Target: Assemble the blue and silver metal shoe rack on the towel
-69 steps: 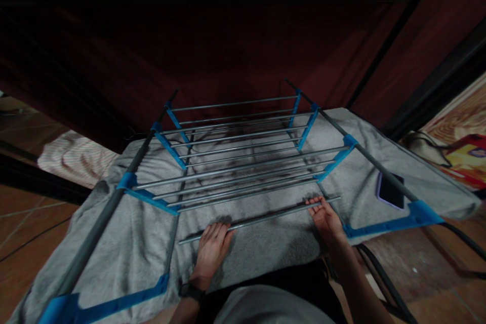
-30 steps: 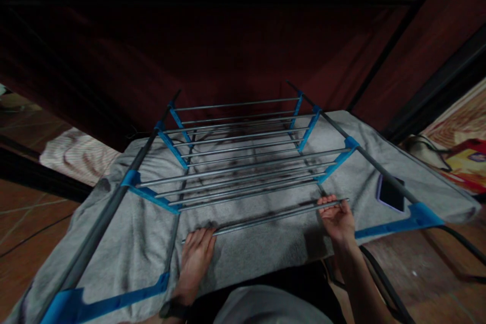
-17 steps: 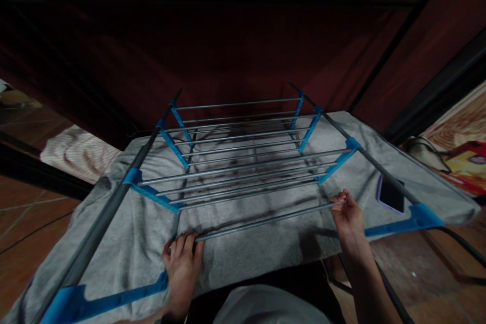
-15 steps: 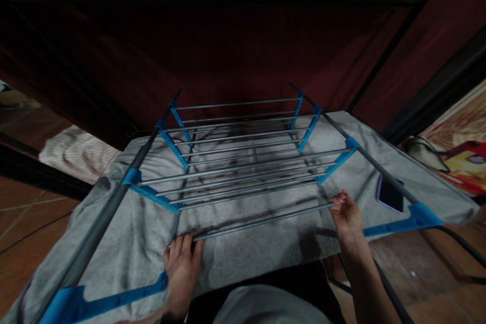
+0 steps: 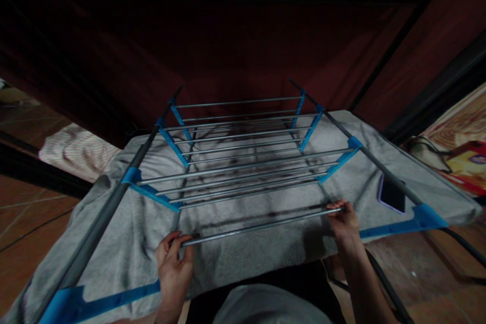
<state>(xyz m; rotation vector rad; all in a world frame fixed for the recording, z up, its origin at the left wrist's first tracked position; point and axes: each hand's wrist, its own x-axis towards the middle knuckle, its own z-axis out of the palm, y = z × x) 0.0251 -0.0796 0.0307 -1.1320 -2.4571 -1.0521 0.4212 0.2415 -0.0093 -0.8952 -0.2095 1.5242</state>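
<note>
A loose grey metal rod (image 5: 261, 226) spans between my two hands, above the grey cloth. My left hand (image 5: 174, 263) pinches its left end between thumb and fingers. Around the rod's right end the fingers of my right hand (image 5: 343, 220) are closed. Beyond it stands a rack frame (image 5: 243, 167) with several metal rods between blue plastic brackets. The nearest left bracket (image 5: 110, 304) and nearest right bracket (image 5: 402, 226) have no rod between them; the left one's inner end is hidden behind my left hand.
The grey cloth (image 5: 132, 243) covers the surface under the rack. A phone (image 5: 392, 193) lies on it at the right, partly behind the side tube. A dark red panel (image 5: 243, 45) rises behind. At far right sits a red and yellow package (image 5: 469, 164).
The rod has come slightly nearer to me and to the left, with both hands on it. My left hand's fingers have lifted and curled at its end.
</note>
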